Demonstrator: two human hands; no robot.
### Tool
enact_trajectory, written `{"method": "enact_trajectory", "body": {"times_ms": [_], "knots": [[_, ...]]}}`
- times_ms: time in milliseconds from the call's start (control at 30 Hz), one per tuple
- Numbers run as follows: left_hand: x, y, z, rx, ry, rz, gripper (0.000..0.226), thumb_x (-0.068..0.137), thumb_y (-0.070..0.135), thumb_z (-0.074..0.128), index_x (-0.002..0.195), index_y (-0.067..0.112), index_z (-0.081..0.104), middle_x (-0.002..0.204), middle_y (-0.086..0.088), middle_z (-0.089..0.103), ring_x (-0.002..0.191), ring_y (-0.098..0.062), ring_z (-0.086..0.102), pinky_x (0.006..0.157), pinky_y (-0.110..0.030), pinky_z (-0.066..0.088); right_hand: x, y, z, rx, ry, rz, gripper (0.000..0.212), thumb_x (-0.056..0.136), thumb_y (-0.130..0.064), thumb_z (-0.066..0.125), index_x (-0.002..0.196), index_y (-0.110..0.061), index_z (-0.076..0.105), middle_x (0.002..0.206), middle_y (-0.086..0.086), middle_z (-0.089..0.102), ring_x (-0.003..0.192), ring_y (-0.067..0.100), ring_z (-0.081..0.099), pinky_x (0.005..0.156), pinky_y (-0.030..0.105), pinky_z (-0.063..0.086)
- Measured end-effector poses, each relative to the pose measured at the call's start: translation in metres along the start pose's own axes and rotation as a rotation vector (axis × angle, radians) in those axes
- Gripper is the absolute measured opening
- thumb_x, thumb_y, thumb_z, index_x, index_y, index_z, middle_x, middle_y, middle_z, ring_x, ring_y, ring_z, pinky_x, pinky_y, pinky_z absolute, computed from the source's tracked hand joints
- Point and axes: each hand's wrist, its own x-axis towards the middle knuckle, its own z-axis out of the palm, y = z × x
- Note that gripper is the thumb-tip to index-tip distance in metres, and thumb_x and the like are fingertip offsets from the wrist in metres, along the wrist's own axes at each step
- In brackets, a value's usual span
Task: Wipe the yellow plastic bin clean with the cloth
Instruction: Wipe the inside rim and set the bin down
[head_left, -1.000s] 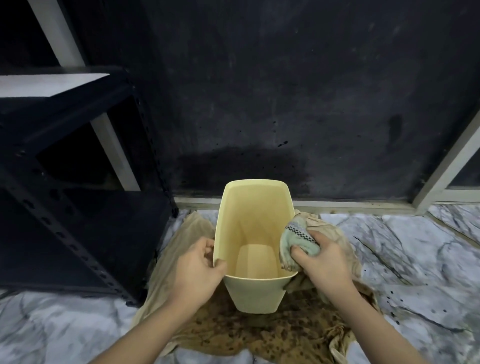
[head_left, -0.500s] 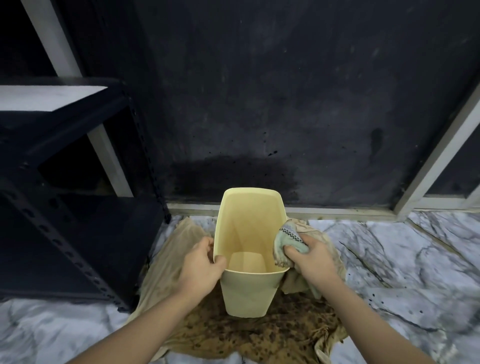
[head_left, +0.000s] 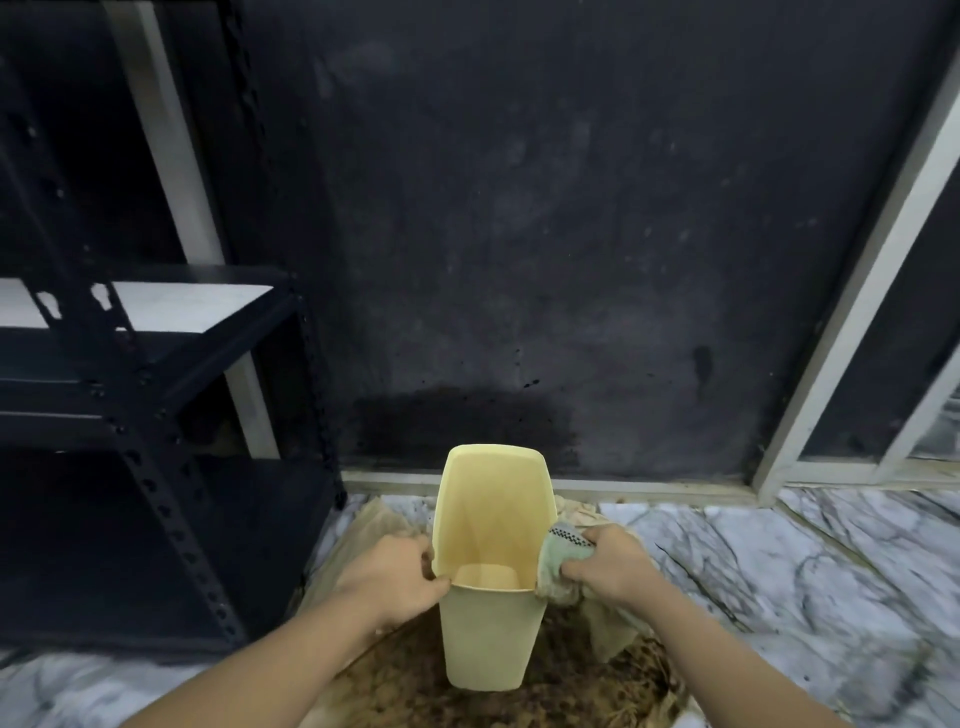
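A tall yellow plastic bin (head_left: 488, 639) stands on a stained brown sheet, its open top tilted toward me so I see its inner back wall and bottom. My left hand (head_left: 392, 577) grips the bin's left rim, thumb on the near edge. My right hand (head_left: 605, 564) holds a bunched pale green cloth (head_left: 556, 558) with a small checkered band, pressed against the bin's right rim and draped over its edge. Part of the cloth hangs down behind my right hand.
A black metal shelving rack (head_left: 156, 415) stands close on the left. The dark wall (head_left: 519, 234) with a pale frame (head_left: 857, 291) rises right behind the bin. Marble-patterned floor (head_left: 779, 571) spreads to the right; the brown speckled sheet (head_left: 571, 686) lies under the bin.
The view has tilted up, so the bin and hands sit lower in the frame. My right hand with the cloth has slid along the right rim toward the near corner. The left hand keeps its grip.
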Motion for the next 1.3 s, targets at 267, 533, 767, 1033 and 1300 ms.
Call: {"method": "enact_trajectory", "body": {"times_ms": [267,533,767,1033,1300], "knots": [[-0.035,0.016,-0.026,0.124,0.011,0.070,0.054,0.073,0.051,0.054,0.120,0.026,0.054,0.126,0.003,0.054,0.113,-0.017,0.051,0.089,-0.029,0.045,-0.038,-0.019,-0.020,-0.164,-0.092,-0.011,0.049,0.071,-0.020,0.060,0.117,-0.004,0.054,0.110,0.010,0.065,0.099,0.021,0.060,0.081,0.031,0.050],[-0.085,0.033,-0.038,0.217,0.004,0.099,0.074,0.069,0.053,0.058,0.135,0.024,0.043,0.139,-0.001,0.049,0.125,-0.021,0.045,0.102,-0.036,0.041,-0.082,-0.035,-0.033,-0.266,-0.069,-0.108,0.028,0.064,-0.026,0.060,0.091,-0.019,0.057,0.084,0.001,0.062,0.084,0.020,0.060,0.072,0.029,0.050],[-0.121,0.043,-0.044,0.235,0.019,0.131,0.074,0.070,0.052,0.061,0.135,0.022,0.041,0.138,-0.004,0.048,0.125,-0.025,0.044,0.101,-0.038,0.042,-0.122,-0.045,-0.040,-0.293,-0.063,-0.156,0.026,0.068,-0.023,0.062,0.091,-0.011,0.063,0.083,0.007,0.061,0.074,0.020,0.055,0.059,0.025,0.044],[-0.128,0.049,-0.042,0.258,-0.022,0.140,0.079,0.070,0.053,0.063,0.138,0.020,0.038,0.142,-0.006,0.044,0.129,-0.026,0.041,0.103,-0.042,0.040,-0.129,-0.029,-0.042,-0.178,-0.054,-0.150,0.006,0.067,-0.018,0.062,0.071,-0.020,0.060,0.072,0.002,0.059,0.062,0.016,0.053,0.052,0.024,0.041],[-0.019,0.059,-0.057,0.218,-0.065,0.134,0.080,0.070,0.053,0.062,0.139,0.025,0.034,0.144,0.000,0.040,0.130,-0.021,0.039,0.101,-0.038,0.043,-0.023,-0.036,-0.055,-0.173,-0.044,-0.081,0.056,0.070,-0.024,0.061,0.124,-0.013,0.051,0.108,0.003,0.064,0.094,0.020,0.061,0.075,0.028,0.051]]}}
